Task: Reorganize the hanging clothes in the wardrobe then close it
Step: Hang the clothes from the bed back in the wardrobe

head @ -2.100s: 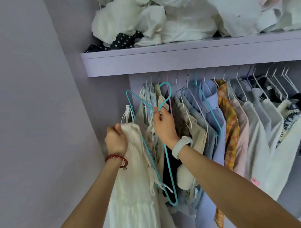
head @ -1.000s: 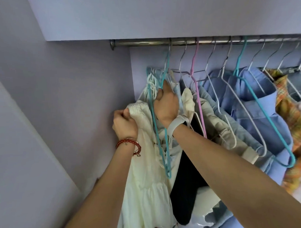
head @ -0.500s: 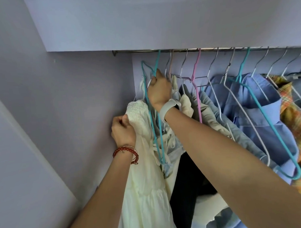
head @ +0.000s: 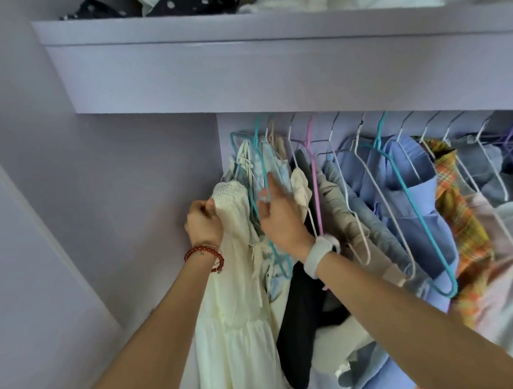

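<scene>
Your left hand [head: 203, 222] grips the smocked top edge of the cream dress [head: 235, 288], with its fingers [head: 198, 208] curled tightly into the fabric at the far left end of the hanging row. The dress hangs down from that grip, in front of the lavender side wall [head: 127, 199] of the wardrobe. Your right hand [head: 282, 219] is just beside it, reaching into the leftmost garments; its fingers [head: 274, 185] are loosely spread, and the thumb and forefinger close around the lower wire of the teal hanger [head: 250, 162], which carries a pale blue and white strappy garment [head: 263, 168]. Whether that contact is a firm pinch cannot be told from the blurred frame. A red bead bracelet [head: 203, 254] sits on your left wrist and a white watch band [head: 318, 256] on your right. To the right of your hands the row continues: a pink hanger [head: 314, 175], a black garment [head: 303, 323], beige and grey items, a blue shirt [head: 406, 183] on a second teal hanger [head: 412, 206], and an orange plaid shirt [head: 460, 231]. The hanger hooks run up behind the front board of the shelf [head: 274, 74], so the rail is hidden. Crumpled clothes, including a dark polka-dot piece [head: 167, 4], lie on top of the shelf.
</scene>
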Action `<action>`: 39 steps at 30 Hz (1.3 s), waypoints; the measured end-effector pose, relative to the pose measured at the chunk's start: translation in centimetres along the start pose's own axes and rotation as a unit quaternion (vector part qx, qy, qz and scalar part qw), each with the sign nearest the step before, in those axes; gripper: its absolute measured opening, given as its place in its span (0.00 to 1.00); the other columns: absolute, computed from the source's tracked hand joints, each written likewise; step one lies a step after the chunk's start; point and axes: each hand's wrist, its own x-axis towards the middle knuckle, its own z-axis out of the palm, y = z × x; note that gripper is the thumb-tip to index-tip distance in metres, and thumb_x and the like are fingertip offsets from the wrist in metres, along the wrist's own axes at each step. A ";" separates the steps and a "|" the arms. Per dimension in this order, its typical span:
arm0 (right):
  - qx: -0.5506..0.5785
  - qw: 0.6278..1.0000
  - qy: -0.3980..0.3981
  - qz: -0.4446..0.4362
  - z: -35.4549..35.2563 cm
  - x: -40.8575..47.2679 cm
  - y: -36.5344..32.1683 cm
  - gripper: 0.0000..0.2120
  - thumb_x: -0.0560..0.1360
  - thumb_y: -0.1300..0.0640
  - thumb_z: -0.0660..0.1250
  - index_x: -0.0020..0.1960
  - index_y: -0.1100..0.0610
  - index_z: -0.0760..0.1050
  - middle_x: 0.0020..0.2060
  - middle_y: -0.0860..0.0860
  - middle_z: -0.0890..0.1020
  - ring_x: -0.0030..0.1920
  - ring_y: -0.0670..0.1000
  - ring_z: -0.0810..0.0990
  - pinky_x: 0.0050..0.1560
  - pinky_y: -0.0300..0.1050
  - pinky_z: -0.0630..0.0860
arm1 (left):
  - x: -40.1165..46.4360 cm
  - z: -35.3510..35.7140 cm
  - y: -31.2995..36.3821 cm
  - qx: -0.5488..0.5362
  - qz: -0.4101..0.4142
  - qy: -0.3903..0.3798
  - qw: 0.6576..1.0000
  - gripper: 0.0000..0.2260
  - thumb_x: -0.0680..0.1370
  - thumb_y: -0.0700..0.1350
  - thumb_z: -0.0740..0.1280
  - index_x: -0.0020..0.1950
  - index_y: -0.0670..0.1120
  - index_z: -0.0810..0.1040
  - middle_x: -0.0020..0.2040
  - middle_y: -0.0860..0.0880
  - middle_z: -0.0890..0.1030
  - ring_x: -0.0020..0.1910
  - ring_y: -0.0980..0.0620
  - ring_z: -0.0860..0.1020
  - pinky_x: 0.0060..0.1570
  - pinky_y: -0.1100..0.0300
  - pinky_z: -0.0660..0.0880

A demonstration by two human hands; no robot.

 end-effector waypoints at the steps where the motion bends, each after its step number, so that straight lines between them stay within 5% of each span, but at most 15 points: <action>1: -0.011 1.000 -0.018 -0.008 -0.1 -1.6 0.5 0.27 0.79 0.60 0.54 0.74 0.61 0.49 0.54 0.59 0.74 0.54 0.60 0.74 0.55 0.55 0.71 | -0.3 -0.1 -0.3 0.024 0.007 -0.016 1.000 0.13 0.81 0.44 0.56 0.54 0.35 0.74 0.50 0.36 0.79 0.54 0.39 0.74 0.51 0.57 0.67; 5: -0.079 0.994 -0.070 -0.020 -0.8 -5.8 2.1 0.25 0.81 0.54 0.52 0.75 0.59 0.50 0.41 0.59 0.80 0.43 0.60 0.77 0.48 0.52 0.74 | -1.2 -0.1 -2.2 0.188 0.038 -0.124 0.974 0.16 0.82 0.45 0.55 0.60 0.34 0.70 0.57 0.34 0.76 0.59 0.36 0.72 0.52 0.53 0.67; 8: -0.069 0.996 -0.050 -0.005 -1.5 -6.2 2.6 0.23 0.81 0.54 0.51 0.74 0.58 0.54 0.37 0.60 0.79 0.36 0.59 0.76 0.39 0.51 0.74 | -1.7 -0.1 -4.2 0.355 0.062 -0.216 0.908 0.17 0.82 0.45 0.53 0.64 0.32 0.64 0.60 0.34 0.74 0.61 0.37 0.72 0.56 0.51 0.68; 12: -0.056 0.997 -0.043 0.018 -2.5 -6.1 2.9 0.22 0.81 0.55 0.50 0.74 0.58 0.56 0.45 0.62 0.80 0.43 0.61 0.78 0.45 0.52 0.74 | -2.9 -0.7 -6.1 0.490 0.069 -0.267 0.827 0.18 0.83 0.45 0.49 0.67 0.34 0.61 0.64 0.40 0.71 0.62 0.41 0.72 0.59 0.50 0.69; 14: -0.050 0.997 -0.056 0.033 -3.1 -6.1 2.7 0.21 0.81 0.55 0.50 0.74 0.56 0.56 0.45 0.63 0.80 0.44 0.61 0.77 0.44 0.50 0.73 | -2.9 -0.7 -6.1 0.464 0.031 -0.264 0.845 0.18 0.83 0.47 0.50 0.66 0.35 0.63 0.63 0.39 0.72 0.62 0.41 0.73 0.59 0.52 0.69; 16: -0.043 0.996 -0.071 0.045 -3.6 -6.1 2.6 0.21 0.81 0.55 0.50 0.74 0.55 0.55 0.43 0.63 0.80 0.44 0.61 0.77 0.43 0.49 0.72 | -2.7 -0.4 -5.0 0.351 -0.044 -0.243 0.903 0.18 0.82 0.47 0.51 0.63 0.34 0.67 0.56 0.37 0.77 0.55 0.43 0.77 0.54 0.57 0.74; 18: -0.045 0.995 -0.071 0.058 -3.9 -6.1 2.4 0.21 0.81 0.55 0.49 0.74 0.55 0.55 0.44 0.62 0.80 0.45 0.60 0.77 0.43 0.49 0.72 | -2.6 0.2 -3.6 0.193 -0.127 -0.222 0.947 0.17 0.82 0.45 0.51 0.59 0.32 0.69 0.43 0.39 0.78 0.35 0.48 0.80 0.30 0.65 0.76; 20: -0.044 0.994 -0.064 0.074 -4.0 -6.2 2.4 0.21 0.81 0.54 0.49 0.74 0.53 0.56 0.46 0.60 0.81 0.47 0.60 0.78 0.46 0.51 0.74 | -2.7 0.6 -2.0 0.054 -0.182 -0.203 0.961 0.14 0.83 0.43 0.51 0.58 0.34 0.68 0.45 0.39 0.76 0.30 0.46 0.75 0.16 0.66 0.70; 22: -0.040 0.993 -0.063 0.086 -4.1 -6.2 2.4 0.22 0.81 0.54 0.49 0.74 0.51 0.55 0.45 0.58 0.80 0.42 0.58 0.77 0.41 0.49 0.73 | -2.0 1.2 -1.3 -0.001 -0.176 -0.189 0.966 0.13 0.82 0.42 0.52 0.61 0.35 0.67 0.51 0.38 0.74 0.40 0.39 0.78 0.22 0.63 0.76; 25: -0.034 0.990 -0.086 0.109 -4.3 -6.3 2.7 0.23 0.79 0.58 0.50 0.74 0.51 0.56 0.50 0.58 0.80 0.42 0.56 0.74 0.41 0.47 0.70 | -0.1 1.7 -0.7 0.013 -0.116 -0.137 0.984 0.14 0.81 0.41 0.55 0.60 0.32 0.66 0.53 0.37 0.78 0.51 0.36 0.78 0.45 0.51 0.78; 29: 0.016 0.990 -0.088 0.113 -4.4 -6.5 3.5 0.21 0.78 0.58 0.52 0.72 0.54 0.62 0.46 0.59 0.81 0.47 0.58 0.78 0.51 0.54 0.75 | 0.9 1.8 1.0 -0.050 0.020 -0.041 0.998 0.06 0.82 0.43 0.53 0.52 0.41 0.65 0.47 0.38 0.75 0.50 0.39 0.76 0.50 0.52 0.71; 31: 0.018 0.991 -0.086 0.097 -4.2 -6.7 3.5 0.20 0.79 0.57 0.54 0.71 0.55 0.63 0.38 0.56 0.80 0.44 0.55 0.77 0.51 0.53 0.75 | -0.2 2.7 0.2 0.017 0.071 -0.093 0.993 0.02 0.81 0.40 0.54 0.50 0.42 0.63 0.49 0.35 0.75 0.51 0.38 0.75 0.48 0.54 0.67; 34: 0.000 0.994 -0.088 0.062 -4.1 -6.9 3.3 0.18 0.79 0.59 0.56 0.69 0.57 0.66 0.31 0.49 0.72 0.39 0.55 0.75 0.47 0.50 0.74 | -2.3 4.1 -2.5 0.193 0.038 -0.296 0.935 0.14 0.81 0.42 0.55 0.64 0.36 0.63 0.67 0.36 0.69 0.64 0.41 0.70 0.56 0.58 0.65; 36: -0.001 0.994 -0.092 0.065 -4.0 -6.7 3.2 0.17 0.79 0.61 0.56 0.66 0.58 0.70 0.36 0.55 0.75 0.44 0.59 0.77 0.48 0.48 0.73 | -2.8 3.9 -3.9 0.288 -0.029 -0.396 0.871 0.25 0.81 0.47 0.56 0.74 0.37 0.52 0.74 0.40 0.59 0.71 0.44 0.62 0.64 0.59 0.62; 39: 0.016 0.993 -0.090 0.076 -3.8 -6.7 2.9 0.14 0.78 0.62 0.56 0.62 0.61 0.73 0.37 0.57 0.75 0.41 0.55 0.74 0.47 0.47 0.73 | -1.7 1.7 -4.6 0.338 -0.120 -0.431 0.828 0.27 0.80 0.54 0.58 0.74 0.41 0.57 0.70 0.41 0.66 0.61 0.44 0.73 0.53 0.54 0.74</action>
